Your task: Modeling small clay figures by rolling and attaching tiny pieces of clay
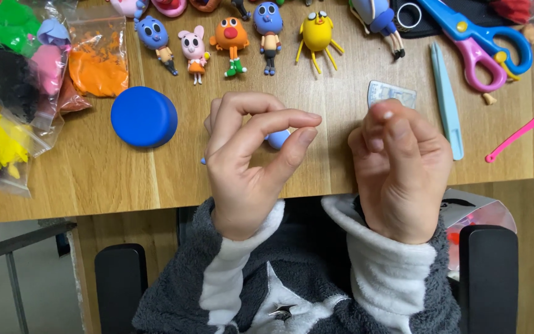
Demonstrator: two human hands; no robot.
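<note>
My left hand [248, 154] hovers over the wooden table's [94, 179] front edge, thumb and forefinger pinched together with nothing visible between them. A pale blue clay piece [277, 138] lies on the table just behind that hand, partly hidden by it. A tiny blue crumb [203, 161] sits by the hand's left side. My right hand [400, 167] is curled, fingertips bunched, with a tiny white clay bit [388, 114] on the tips. A small grey card [392, 93] lies just beyond it.
A round blue clay lump [143, 116] sits left of my hands. Bags of coloured clay [26, 80] fill the far left. Several clay figurines [233, 43] line the back. Blue-pink scissors [483, 43], a pale blue modelling tool [446, 102] and a pink tool [526, 127] lie at right.
</note>
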